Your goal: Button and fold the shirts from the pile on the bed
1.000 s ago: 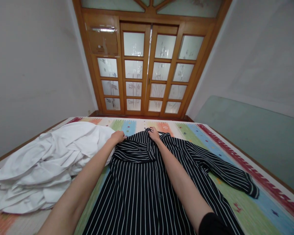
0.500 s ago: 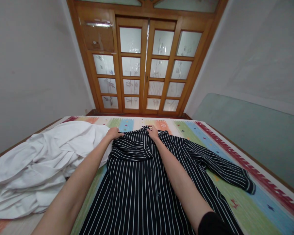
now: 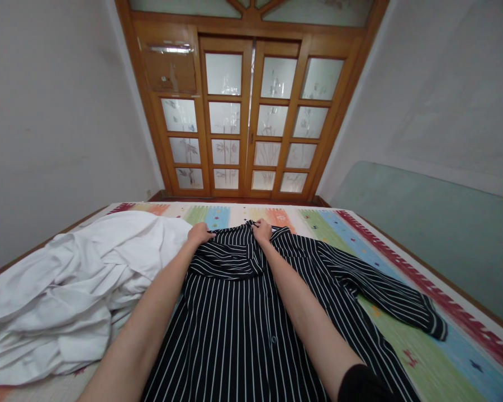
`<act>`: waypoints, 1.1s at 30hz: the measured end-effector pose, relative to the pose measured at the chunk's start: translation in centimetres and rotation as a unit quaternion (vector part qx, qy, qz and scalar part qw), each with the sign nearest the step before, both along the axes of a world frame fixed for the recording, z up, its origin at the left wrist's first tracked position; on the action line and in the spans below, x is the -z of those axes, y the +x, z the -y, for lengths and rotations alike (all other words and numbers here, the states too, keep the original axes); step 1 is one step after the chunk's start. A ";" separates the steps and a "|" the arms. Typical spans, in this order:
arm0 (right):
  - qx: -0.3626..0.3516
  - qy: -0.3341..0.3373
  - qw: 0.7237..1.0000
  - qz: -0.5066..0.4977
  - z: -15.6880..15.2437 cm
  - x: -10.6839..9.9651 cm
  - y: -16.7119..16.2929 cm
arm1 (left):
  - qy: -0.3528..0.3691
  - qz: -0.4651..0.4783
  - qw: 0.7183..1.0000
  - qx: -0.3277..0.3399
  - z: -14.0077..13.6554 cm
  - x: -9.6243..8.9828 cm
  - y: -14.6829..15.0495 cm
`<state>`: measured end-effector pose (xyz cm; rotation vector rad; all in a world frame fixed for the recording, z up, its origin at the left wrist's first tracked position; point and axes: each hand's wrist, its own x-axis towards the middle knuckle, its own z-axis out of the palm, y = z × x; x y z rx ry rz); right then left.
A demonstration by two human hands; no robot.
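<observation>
A black shirt with white stripes [image 3: 230, 324] is spread out in front of me, its collar end away from me. My left hand [image 3: 200, 233] pinches the cloth at the shirt's left shoulder edge. Close to the collar, my right hand [image 3: 262, 230] grips the fabric between closed fingers. Between the hands, the cloth bunches into folds below the shoulder. One sleeve [image 3: 385, 290] stretches out to the right, its cuff lying on the patterned cover. The other sleeve is not clearly visible.
Crumpled white cloth [image 3: 75, 290] heaps up on the left beside my left forearm. Beneath everything lies a colourful striped cover [image 3: 396, 329]. A pale green panel [image 3: 427, 223] stands along the right. Wooden doors with glass panes [image 3: 251, 117] are beyond the far edge.
Both hands keep their hold on the shirt and have shifted slightly. The shirt's right sleeve and cuff sit a little further right and lower in view.
</observation>
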<state>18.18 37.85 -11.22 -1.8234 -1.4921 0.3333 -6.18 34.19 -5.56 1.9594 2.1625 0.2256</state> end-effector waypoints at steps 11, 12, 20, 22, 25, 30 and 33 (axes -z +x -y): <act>-0.149 0.038 0.984 0.090 4.7 -4.3 0.3 | 0.106 0.053 0.988 -0.101 0.8 -2.5 -1.3; -0.187 0.067 0.976 0.091 5.9 -4.3 0.3 | 0.098 0.058 0.989 -0.100 0.9 -2.8 -1.7; -0.356 0.048 0.916 0.180 14.1 -1.9 -0.7 | -0.029 0.123 0.992 -0.009 4.1 -1.9 -3.3; -0.361 0.036 0.909 0.207 14.7 -1.2 -0.7 | 0.000 0.142 0.989 0.039 4.3 -1.7 -3.4; -0.370 0.033 0.903 0.218 15.7 -0.4 -0.5 | 0.022 0.105 0.988 0.114 4.0 -1.8 -3.7; -0.332 -0.008 0.924 0.190 16.8 0.0 0.0 | 0.035 0.043 0.993 0.100 3.1 -2.0 -3.8; -0.291 -0.035 0.940 0.175 16.7 0.2 0.1 | 0.089 0.024 0.995 0.047 3.3 -1.7 -2.8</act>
